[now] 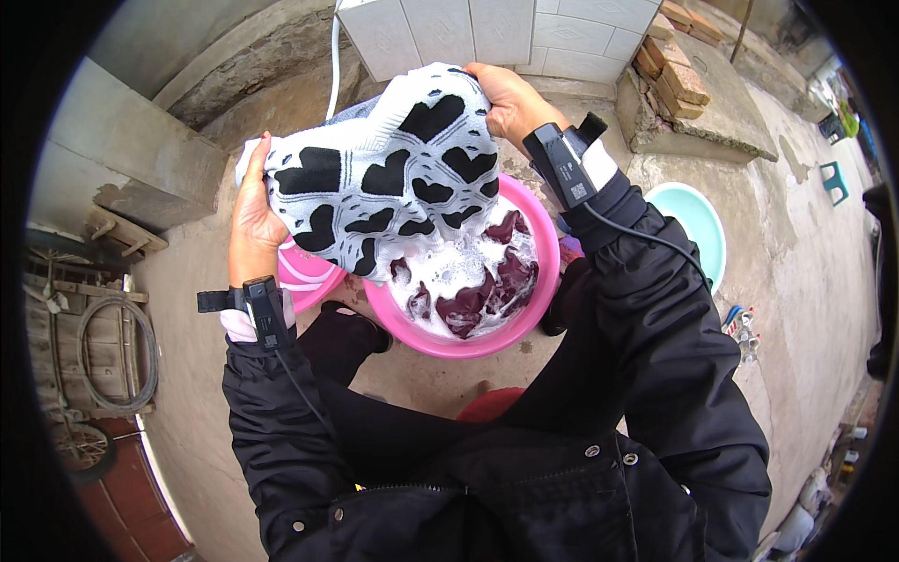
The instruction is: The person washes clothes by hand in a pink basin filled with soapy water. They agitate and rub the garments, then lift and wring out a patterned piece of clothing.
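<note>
A white knit garment with black heart shapes [383,172] is stretched between my two hands over a pink plastic basin. My left hand [258,211] grips its left edge, and my right hand [516,102] grips its upper right corner. The garment's lower part hangs down to the suds, where I cannot tell if it touches them. In the pink basin [463,348], dark maroon cloth [467,305] lies among white foam [442,270] and water. A bit of blue fabric [351,112] shows behind the garment.
A second pink basin [309,281] stands at the left, partly hidden. A pale green basin [692,228] is at the right, beside my sleeve. Between my legs is a red round object [491,405]. Bricks [678,81] lie on a concrete slab. A white hose [333,70] hangs near the tiled block [439,35].
</note>
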A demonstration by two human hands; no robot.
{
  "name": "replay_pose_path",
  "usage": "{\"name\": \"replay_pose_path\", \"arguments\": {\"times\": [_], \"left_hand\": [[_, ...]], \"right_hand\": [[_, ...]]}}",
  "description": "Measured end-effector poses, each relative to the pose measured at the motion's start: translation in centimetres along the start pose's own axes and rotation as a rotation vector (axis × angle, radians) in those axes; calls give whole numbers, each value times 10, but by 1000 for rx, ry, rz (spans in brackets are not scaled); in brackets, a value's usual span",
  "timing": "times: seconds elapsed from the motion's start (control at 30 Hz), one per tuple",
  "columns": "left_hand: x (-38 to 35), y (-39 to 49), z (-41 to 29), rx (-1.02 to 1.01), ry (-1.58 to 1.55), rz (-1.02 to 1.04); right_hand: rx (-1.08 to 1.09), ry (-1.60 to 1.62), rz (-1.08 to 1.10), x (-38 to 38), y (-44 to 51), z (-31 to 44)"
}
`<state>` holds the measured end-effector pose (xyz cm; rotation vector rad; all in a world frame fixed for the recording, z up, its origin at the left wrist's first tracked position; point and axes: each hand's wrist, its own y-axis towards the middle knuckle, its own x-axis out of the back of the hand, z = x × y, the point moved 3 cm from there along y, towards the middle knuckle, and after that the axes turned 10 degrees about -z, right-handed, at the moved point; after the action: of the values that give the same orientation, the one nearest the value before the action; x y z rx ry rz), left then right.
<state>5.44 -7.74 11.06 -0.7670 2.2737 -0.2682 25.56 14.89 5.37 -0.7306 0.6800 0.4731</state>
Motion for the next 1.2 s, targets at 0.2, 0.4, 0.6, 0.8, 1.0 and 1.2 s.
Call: {"name": "replay_pose_path", "arguments": {"times": [0.2,0.4,0.6,0.8,1.0,1.2], "left_hand": [[8,8,2,15,-28,3],[18,20,5,106,-122,65],[12,14,7,26,-103,-40],[6,6,7,2,-161,-71],[6,8,9,2,-137,-54],[8,13,12,-22,-113,-88]], "right_hand": [[13,-23,-34,6,0,-1],[-17,-117,-34,8,-4,2],[-16,-146,-135,7,-10,6],[-45,-159,-166,15,-3,4],[-33,-164,-168,23,8,6],[-79,-186,-111,28,12,9]]}}
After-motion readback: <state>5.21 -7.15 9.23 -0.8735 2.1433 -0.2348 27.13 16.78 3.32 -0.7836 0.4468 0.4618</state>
